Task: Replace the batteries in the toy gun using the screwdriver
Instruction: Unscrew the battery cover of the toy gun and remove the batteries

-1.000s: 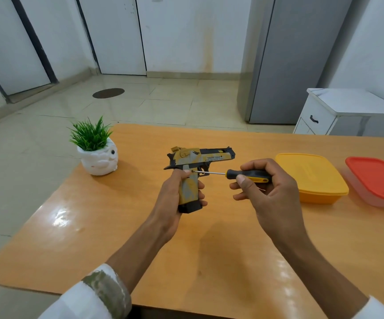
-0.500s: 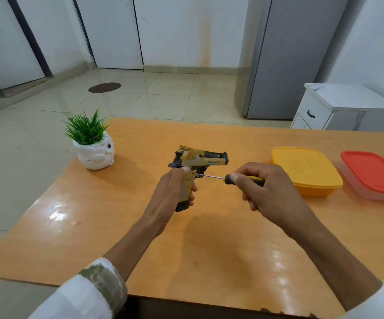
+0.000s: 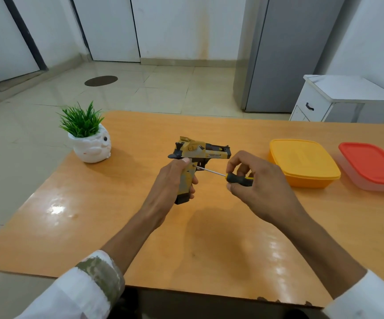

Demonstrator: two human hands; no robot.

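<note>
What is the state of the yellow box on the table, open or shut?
Shut. The yellow box has its yellow lid seated flat over the rim, and no gap shows. Its contents cannot be told.

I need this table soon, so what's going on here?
A person is working on a toy gun. The left hand grips it by the handle above the table. The right hand pinches a screwdriver, tip set against the top of the grip, probably at a screw. No batteries are in view. A potted plant, a yellow container and a red-lidded container stand on the table.
</note>
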